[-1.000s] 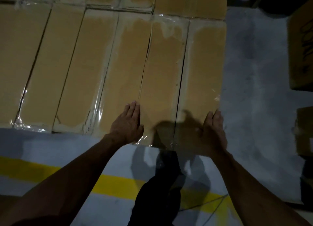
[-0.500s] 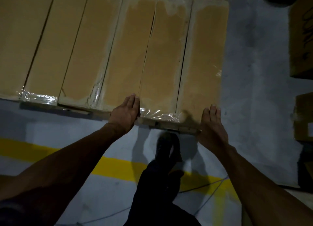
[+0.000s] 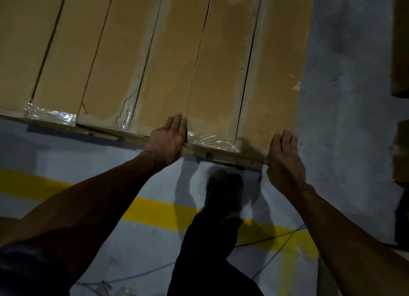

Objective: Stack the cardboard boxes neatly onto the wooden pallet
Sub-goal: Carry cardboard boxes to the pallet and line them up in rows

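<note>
Head view puts the row of cardboard boxes [image 3: 155, 58] straight ahead of you, lying flat side by side with their long axes running away from you, tilted a little to the right as they recede. Your left hand [image 3: 167, 137] rests flat and open on the near end of the third box from the right, fingers together, palm over the edge where clear tape [image 3: 210, 140] wraps the end. Your right hand [image 3: 284, 156] is also open, fingers straight, set against the near right corner of the end box [image 3: 274, 74]; neither hand is closed around anything. A strip of the wooden pallet [image 3: 223, 157] shows just under the box ends, between your hands. Since the boxes run lengthwise away from you, any push from these near ends would likely slide them along that axis, deeper onto the pallet. The right hand sits nearest the outer box, so squaring that corner looks like its job. A dark shoe [image 3: 223, 189] stands just short of the pallet edge, on the grey floor [image 3: 345, 96] by the yellow line [image 3: 159, 211].
</note>
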The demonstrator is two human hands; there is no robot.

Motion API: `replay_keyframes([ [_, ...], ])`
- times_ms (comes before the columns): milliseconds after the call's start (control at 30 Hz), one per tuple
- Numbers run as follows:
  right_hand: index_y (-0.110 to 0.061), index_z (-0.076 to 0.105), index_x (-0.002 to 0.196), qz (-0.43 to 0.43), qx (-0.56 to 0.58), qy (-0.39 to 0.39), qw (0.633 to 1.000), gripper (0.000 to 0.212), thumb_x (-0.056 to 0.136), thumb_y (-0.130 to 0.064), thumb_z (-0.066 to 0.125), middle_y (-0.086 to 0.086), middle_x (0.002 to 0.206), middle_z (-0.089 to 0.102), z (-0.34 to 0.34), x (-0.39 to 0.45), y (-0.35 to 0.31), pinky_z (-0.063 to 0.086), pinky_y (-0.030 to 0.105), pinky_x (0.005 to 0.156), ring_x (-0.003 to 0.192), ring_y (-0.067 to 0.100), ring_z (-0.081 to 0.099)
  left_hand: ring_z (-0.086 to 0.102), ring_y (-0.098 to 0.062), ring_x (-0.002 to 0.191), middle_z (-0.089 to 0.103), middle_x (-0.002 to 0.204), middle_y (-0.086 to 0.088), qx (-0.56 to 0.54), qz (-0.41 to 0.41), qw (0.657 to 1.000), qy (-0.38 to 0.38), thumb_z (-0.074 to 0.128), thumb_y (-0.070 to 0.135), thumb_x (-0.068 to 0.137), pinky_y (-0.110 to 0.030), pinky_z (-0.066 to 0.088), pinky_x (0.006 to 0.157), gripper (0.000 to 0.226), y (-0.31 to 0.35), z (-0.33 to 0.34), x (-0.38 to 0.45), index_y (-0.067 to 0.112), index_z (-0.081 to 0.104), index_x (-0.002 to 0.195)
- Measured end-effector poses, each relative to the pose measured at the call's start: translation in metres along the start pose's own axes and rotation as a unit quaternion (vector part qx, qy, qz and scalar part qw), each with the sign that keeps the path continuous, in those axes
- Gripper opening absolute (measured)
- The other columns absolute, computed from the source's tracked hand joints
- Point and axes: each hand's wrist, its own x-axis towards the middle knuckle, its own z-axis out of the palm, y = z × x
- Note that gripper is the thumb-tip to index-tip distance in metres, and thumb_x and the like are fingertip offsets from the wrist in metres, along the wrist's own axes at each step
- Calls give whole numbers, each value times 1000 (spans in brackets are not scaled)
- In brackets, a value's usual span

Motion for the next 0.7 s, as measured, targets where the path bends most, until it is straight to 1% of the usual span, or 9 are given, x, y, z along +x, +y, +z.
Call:
replay_keyframes([
  [133, 8, 7, 154, 1, -6, -22, 1000, 79, 95, -3, 57, 33, 160, -5, -4, 0, -1, 23, 55, 117, 149, 49, -5, 15, -33, 149, 8, 162, -20, 14, -7, 1000, -9, 50, 27, 95, -46, 47, 100, 80, 1, 1, 1, -1, 3, 154],
  [233, 2, 4, 156, 20, 11, -66, 998, 79, 99, -18, 54, 27, 162, -8, -15, 3, 0, 20, 55, 119, 150, 45, -6, 10, -32, 150, 2, 163, -18, 11, -25, 999, -29, 48, 23, 97, -46, 45, 103, 79, 7, -2, 0, 0, -1, 154],
  [300, -1, 20, 152, 31, 33, -94, 995, 72, 96, -29, 57, 24, 161, 8, -28, 3, -2, 27, 55, 116, 148, 44, 11, 11, -32, 150, 0, 164, -16, -3, -48, 997, -59, 52, 19, 97, -45, 45, 103, 80, 13, -12, -2, 2, -1, 154],
  [367, -5, 43, 131, 40, 47, -93, 994, 50, 92, -32, 62, 19, 141, 38, -40, -3, -5, 44, 51, 101, 128, 38, 40, 27, -32, 145, 15, 160, -17, -18, -71, 995, -73, 58, 20, 94, -44, 50, 96, 77, 20, -28, -8, 1, 11, 152],
  [400, -9, 48, 120, 49, 53, -96, 993, 38, 92, -31, 61, 15, 128, 48, -45, -10, -7, 48, 45, 92, 116, 34, 48, 37, -31, 137, 26, 155, -18, -20, -79, 994, -78, 59, 22, 94, -42, 51, 90, 71, 24, -34, -11, 2, 20, 150],
  [467, -15, 53, 113, 57, 60, -96, 992, 25, 94, -31, 55, 11, 116, 59, -58, -33, -14, 48, 36, 81, 101, 29, 57, 53, -28, 118, 43, 139, -16, -11, -95, 993, -74, 55, 24, 95, -38, 50, 76, 56, 34, -51, -27, 4, 35, 143],
  [567, -16, 60, 117, 69, 78, -105, 989, 28, 98, -34, 49, 11, 116, 65, -80, -78, -26, 44, 31, 75, 89, 26, 57, 60, -25, 101, 52, 123, -12, -24, -103, 991, -83, 51, 32, 97, -35, 40, 65, 45, 52, -80, -61, 6, 45, 133],
  [600, -15, 62, 117, 67, 84, -110, 988, 31, 99, -35, 48, 12, 119, 65, -87, -95, -30, 44, 31, 77, 92, 27, 58, 60, -26, 102, 54, 123, -12, -27, -96, 991, -87, 50, 35, 98, -35, 38, 65, 45, 57, -90, -74, 7, 45, 132],
  [700, -13, 57, 134, 82, 142, -99, 981, 44, 101, -40, 48, 13, 134, 60, -112, -144, -39, 44, 35, 96, 119, 31, 57, 60, -30, 109, 58, 125, -13, -45, -83, 993, -66, 45, 40, 99, -37, 37, 71, 46, 72, -122, -115, 8, 46, 132],
])
